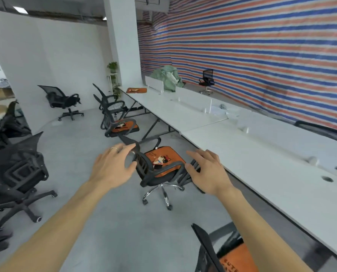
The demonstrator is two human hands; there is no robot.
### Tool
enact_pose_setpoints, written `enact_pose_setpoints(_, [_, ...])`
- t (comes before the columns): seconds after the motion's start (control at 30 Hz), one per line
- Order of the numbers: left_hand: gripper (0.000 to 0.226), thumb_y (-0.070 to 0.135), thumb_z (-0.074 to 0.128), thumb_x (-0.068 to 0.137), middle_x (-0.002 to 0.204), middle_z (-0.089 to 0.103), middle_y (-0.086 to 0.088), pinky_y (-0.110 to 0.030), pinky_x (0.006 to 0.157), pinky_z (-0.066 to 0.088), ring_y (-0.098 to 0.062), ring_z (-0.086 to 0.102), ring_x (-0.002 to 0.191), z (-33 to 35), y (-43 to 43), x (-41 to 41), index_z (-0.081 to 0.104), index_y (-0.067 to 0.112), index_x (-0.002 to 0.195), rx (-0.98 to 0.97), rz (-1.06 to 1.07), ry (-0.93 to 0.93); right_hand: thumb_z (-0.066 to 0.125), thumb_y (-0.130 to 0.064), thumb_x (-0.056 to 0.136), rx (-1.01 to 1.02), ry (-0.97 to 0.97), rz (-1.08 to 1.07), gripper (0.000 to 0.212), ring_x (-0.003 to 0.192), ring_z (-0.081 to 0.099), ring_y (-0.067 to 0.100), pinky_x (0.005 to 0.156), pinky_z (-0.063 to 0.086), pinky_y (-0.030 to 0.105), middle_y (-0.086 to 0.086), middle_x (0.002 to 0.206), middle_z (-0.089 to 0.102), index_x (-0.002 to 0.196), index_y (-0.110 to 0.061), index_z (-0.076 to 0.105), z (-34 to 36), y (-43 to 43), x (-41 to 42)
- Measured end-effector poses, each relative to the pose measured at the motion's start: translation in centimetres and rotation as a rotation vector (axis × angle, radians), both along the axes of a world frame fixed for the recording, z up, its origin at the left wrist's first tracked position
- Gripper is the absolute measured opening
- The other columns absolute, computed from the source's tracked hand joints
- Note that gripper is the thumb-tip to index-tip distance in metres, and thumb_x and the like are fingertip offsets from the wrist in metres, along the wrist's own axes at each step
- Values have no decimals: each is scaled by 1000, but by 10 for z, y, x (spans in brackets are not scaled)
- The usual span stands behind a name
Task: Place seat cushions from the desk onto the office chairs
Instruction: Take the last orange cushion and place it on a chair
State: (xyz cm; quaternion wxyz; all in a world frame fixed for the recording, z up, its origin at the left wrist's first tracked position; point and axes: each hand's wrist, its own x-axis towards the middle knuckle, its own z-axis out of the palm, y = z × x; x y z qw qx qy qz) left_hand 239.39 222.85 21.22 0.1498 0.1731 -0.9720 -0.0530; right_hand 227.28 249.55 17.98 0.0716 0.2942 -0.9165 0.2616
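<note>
Where the bench runs: the white bench [242,154] fills the right side, from 5 o'clock up toward 12 o'clock, with low dividers on its middle line.
Striped sheet: a red, white and blue sheet [261,55] hangs behind the bench, from 12 to 3 o'clock.
Cushioned chairs: three black office chairs along the bench edge already carry orange cushions. The near chair [150,169] is straight ahead, the second chair [120,128] is beyond it at 12 o'clock, and the third chair [212,252] is at 5 o'clock, cut by the frame.
Bare chairs: the end chair [110,104] stands past the second. A lone chair [63,101] sits at 11 o'clock and a dark cluster [16,169] at 9 o'clock.
Cloth heap: a pale green heap [168,77] lies on the far bench.
Hands: the left hand [114,167] and right hand [205,169] are both spread and hold nothing. The left is at the near chair's back and the right is over its armrest. Whether either touches the chair cannot be told.
Placed cushion: the placed cushion [163,159] lies flat on the near chair's seat, between the hands.
Last cushion: the last cushion [136,90] lies flat at the bench's far end, at 12 o'clock and well apart from both hands. Its long axis runs roughly 9 to 3. The left hand looks slightly nearer.
Way there: the near and second chairs block the bench-side line, so open floor toward 11 o'clock seems the easier path. The end chair, just beside that cushion, is the likely seat for it.
</note>
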Motion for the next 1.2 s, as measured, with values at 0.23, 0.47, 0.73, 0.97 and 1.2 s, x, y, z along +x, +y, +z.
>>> enact_pose_setpoints(0.23, [57, 45, 52, 96, 154, 38, 3, -43, 108, 35, -27, 39, 137, -2, -150, -101, 34, 39, 150, 16, 99, -33, 40, -53, 95, 40, -42, 96, 50, 143, 28, 27, 116, 29, 48, -9, 147, 46, 144, -42, 45, -1, -162, -130])
enact_pose_setpoints(0.47, [58, 45, 50, 96, 155, 37, -1, -44, 110, 34, -28, 38, 139, -21, -325, -208, 32, 38, 151, 44, 111, -40, 44, -46, 99, 75, -35, 112, 48, 147, 21, 29, 118, 24, 50, -4, 154, 39, 147, -42, 41, -4, -344, -236])
enact_pose_setpoints(0.73, [59, 49, 50, 95, 154, 38, -3, -46, 109, 36, -30, 40, 137, -23, -522, -330, 32, 39, 150, 53, 11, -114, 39, -52, 100, 80, -70, 7, 48, 150, 16, 28, 120, 20, 52, -4, 158, 34, 147, -46, 37, 0, -509, -328])
enact_pose_setpoints(0.97, [61, 49, 49, 94, 155, 36, -1, -45, 110, 33, -27, 36, 139, -21, -655, -448, 30, 40, 151, 45, -27, -132, 41, -50, 101, 67, -85, -35, 49, 150, 15, 27, 120, 20, 50, -4, 159, 33, 149, -44, 36, -10, -640, -430])
enact_pose_setpoints(1.2, [58, 48, 48, 93, 154, 38, 2, -47, 110, 34, -26, 38, 138, -24, -787, -579, 30, 43, 149, 16, -26, -130, 41, -52, 100, 66, -107, -6, 50, 147, 18, 27, 119, 22, 50, -6, 156, 36, 149, -44, 36, -24, -778, -568])
